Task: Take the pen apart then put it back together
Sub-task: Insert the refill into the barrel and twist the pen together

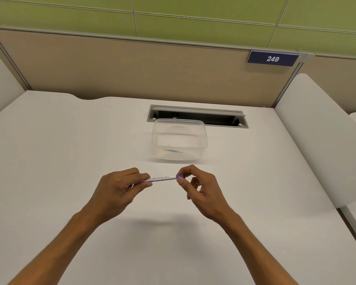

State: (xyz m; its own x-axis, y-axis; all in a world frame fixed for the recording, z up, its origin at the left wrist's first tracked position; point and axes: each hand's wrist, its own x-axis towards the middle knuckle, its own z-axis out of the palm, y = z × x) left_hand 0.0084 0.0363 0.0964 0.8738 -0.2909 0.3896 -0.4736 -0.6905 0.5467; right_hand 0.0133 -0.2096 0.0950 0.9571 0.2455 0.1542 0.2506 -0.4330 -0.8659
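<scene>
A white pen (161, 179) with dark printed lettering and a blue end is held level above the white desk, between both hands. My left hand (119, 188) grips its left part, which is hidden by the fingers. My right hand (199, 186) pinches the blue end between thumb and forefinger. A clear plastic container (179, 138) stands on the desk just beyond the pen, with a thin blue-tinted piece lying in its bottom.
A white desk (70, 161) runs under my arms. Behind the container is an open grey cable slot (197, 116). A beige partition with a blue sign reading 249 (272, 59) closes the back. White side dividers stand left and right.
</scene>
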